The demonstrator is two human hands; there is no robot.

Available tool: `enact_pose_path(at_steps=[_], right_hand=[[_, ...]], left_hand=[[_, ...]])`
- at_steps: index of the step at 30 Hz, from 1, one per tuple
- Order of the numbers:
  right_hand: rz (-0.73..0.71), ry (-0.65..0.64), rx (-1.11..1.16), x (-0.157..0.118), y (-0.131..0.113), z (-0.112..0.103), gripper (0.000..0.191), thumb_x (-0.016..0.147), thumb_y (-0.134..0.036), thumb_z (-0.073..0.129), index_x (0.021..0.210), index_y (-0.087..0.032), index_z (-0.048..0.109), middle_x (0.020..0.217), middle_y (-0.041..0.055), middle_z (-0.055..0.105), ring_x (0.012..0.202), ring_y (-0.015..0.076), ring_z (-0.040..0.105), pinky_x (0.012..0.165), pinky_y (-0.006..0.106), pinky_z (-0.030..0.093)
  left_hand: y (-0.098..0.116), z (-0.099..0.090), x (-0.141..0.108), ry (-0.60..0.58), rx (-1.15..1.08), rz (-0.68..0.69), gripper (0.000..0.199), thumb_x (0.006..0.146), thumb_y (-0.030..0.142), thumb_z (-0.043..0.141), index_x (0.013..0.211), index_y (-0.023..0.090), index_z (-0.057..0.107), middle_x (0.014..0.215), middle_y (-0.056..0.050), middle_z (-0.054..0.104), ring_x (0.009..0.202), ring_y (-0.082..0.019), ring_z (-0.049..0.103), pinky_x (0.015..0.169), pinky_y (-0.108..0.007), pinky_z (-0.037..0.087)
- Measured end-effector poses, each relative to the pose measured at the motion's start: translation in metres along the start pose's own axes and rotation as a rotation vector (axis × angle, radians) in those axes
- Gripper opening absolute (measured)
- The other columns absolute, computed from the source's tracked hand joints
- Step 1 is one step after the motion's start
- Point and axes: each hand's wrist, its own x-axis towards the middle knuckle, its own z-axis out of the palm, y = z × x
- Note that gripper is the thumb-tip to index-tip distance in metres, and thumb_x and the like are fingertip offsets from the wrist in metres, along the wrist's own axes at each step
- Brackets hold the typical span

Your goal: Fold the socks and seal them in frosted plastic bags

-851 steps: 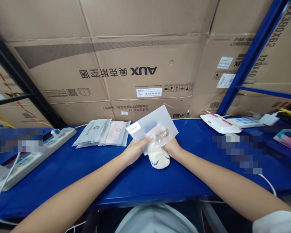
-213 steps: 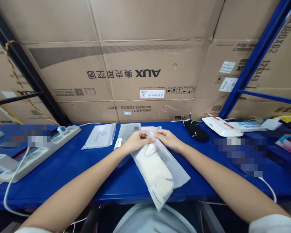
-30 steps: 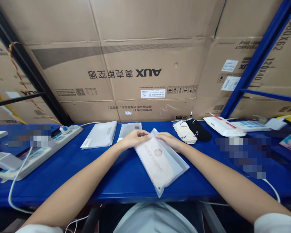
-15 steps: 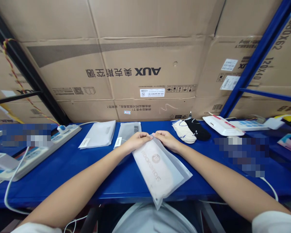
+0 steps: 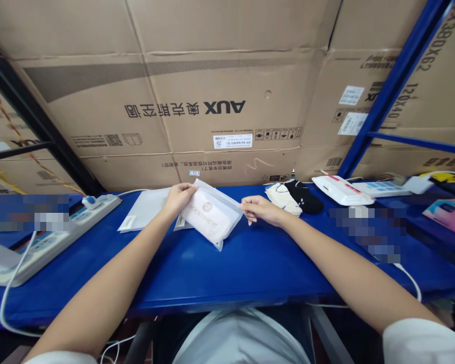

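A frosted plastic bag (image 5: 208,215) with printed lettering and something pale inside hangs tilted above the blue table. My left hand (image 5: 181,196) pinches its upper left corner. At its upper right corner, my right hand (image 5: 260,209) grips the edge between thumb and fingers. Behind my left hand lies a flat frosted bag (image 5: 144,205) with a small white label. Another bag (image 5: 183,223) is mostly hidden under the held one. To the right of my right hand rest white socks (image 5: 283,198) and black socks (image 5: 305,196).
Power strips lie at the left (image 5: 56,235) and back right (image 5: 382,189). A white tray (image 5: 341,190) with a red-and-white stick on it stands near the socks. Cardboard (image 5: 189,76) walls off the back, between a black post and a blue post (image 5: 387,91).
Both hands have lifted the bag away from my body toward the back of the table. They have spread apart from its middle to opposite top corners.
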Motion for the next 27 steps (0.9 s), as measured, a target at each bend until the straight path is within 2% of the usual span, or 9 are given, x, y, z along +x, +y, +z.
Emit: enact_pose_path(at_steps=[3, 6, 9, 12, 20, 22, 27], right_hand=[[0.029, -0.028, -0.008, -0.002, 0.001, 0.000, 0.042, 0.078, -0.049, 0.071, 0.062, -0.021, 0.045, 0.049, -0.0092, 0.042, 0.041, 0.0066, 0.039, 0.057, 0.030, 0.052], [0.039, 0.034, 0.038, -0.001, 0.005, -0.001, 0.037, 0.078, -0.052, 0.070, 0.074, -0.021, 0.049, 0.056, -0.0067, 0.053, 0.044, 0.0091, 0.047, 0.056, 0.031, 0.053], [0.003, 0.090, 0.018, 0.001, 0.008, -0.001, 0.037, 0.078, -0.055, 0.068, 0.090, -0.023, 0.054, 0.066, -0.0055, 0.057, 0.052, 0.0107, 0.053, 0.052, 0.024, 0.047], [-0.043, 0.066, -0.101, 0.001, 0.009, 0.001, 0.037, 0.077, -0.051, 0.072, 0.096, -0.021, 0.060, 0.071, -0.0047, 0.058, 0.056, 0.0090, 0.049, 0.051, 0.020, 0.038], [-0.079, 0.152, -0.103, 0.000, 0.004, 0.004, 0.032, 0.081, -0.046, 0.067, 0.100, -0.022, 0.059, 0.071, -0.0050, 0.056, 0.056, 0.0091, 0.048, 0.053, 0.020, 0.037], [-0.096, 0.154, -0.116, 0.000, 0.004, 0.002, 0.034, 0.079, -0.043, 0.070, 0.102, -0.021, 0.059, 0.074, -0.0042, 0.058, 0.059, 0.0092, 0.049, 0.056, 0.020, 0.038], [-0.100, 0.133, -0.225, 0.000, 0.005, -0.004, 0.033, 0.075, -0.044, 0.074, 0.091, -0.017, 0.066, 0.082, -0.0001, 0.063, 0.073, 0.0129, 0.056, 0.068, 0.024, 0.045]], left_hand=[[-0.002, 0.003, -0.002, -0.014, 0.036, 0.013, 0.034, 0.066, 0.052, 0.068, 0.067, 0.018, 0.063, 0.062, -0.001, 0.062, 0.054, -0.015, 0.053, 0.051, -0.025, 0.041], [0.001, 0.008, -0.009, -0.040, 0.030, 0.015, 0.034, 0.066, 0.052, 0.067, 0.065, 0.018, 0.061, 0.061, -0.001, 0.061, 0.054, -0.015, 0.052, 0.050, -0.025, 0.040], [0.005, 0.014, -0.015, -0.100, 0.017, 0.001, 0.033, 0.066, 0.051, 0.067, 0.065, 0.019, 0.060, 0.062, -0.001, 0.060, 0.055, -0.015, 0.053, 0.049, -0.024, 0.040], [0.007, 0.021, -0.022, -0.163, 0.020, 0.001, 0.033, 0.065, 0.051, 0.068, 0.064, 0.019, 0.058, 0.059, 0.000, 0.057, 0.052, -0.014, 0.050, 0.048, -0.023, 0.038], [0.005, 0.041, -0.033, -0.349, 0.033, 0.064, 0.041, 0.067, 0.058, 0.066, 0.063, 0.018, 0.059, 0.058, 0.001, 0.053, 0.053, -0.012, 0.046, 0.049, -0.024, 0.036], [0.004, 0.043, -0.035, -0.372, 0.043, 0.082, 0.042, 0.068, 0.059, 0.064, 0.063, 0.018, 0.058, 0.057, 0.002, 0.051, 0.053, -0.012, 0.044, 0.049, -0.024, 0.035], [0.005, 0.045, -0.038, -0.371, 0.034, 0.079, 0.043, 0.070, 0.062, 0.061, 0.063, 0.019, 0.055, 0.057, 0.002, 0.049, 0.053, -0.013, 0.043, 0.049, -0.024, 0.033]])
